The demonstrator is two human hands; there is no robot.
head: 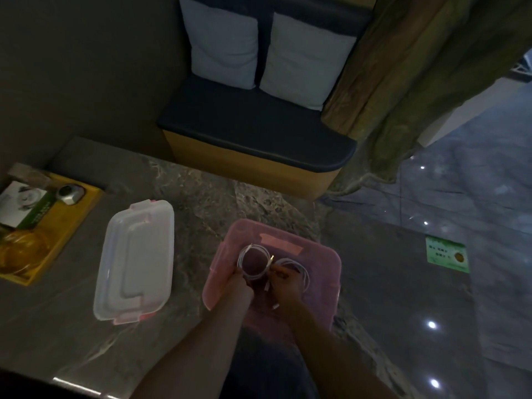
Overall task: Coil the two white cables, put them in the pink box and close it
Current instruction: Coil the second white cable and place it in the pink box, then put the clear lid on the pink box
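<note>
Both forearms bare, no sleeves; dark trousers (267, 367) below.

**One head camera, looking steeply down**

A single wide-angle view is looking forward and down from the person's head. It is sitting close above the marble table (201, 203), with both forearms entering from the bottom edge. The upper part is taking in a cushioned bench (253, 133) beyond the table; the right side is showing glossy floor (475, 197). Straight edges are bowing toward the corners.
</note>
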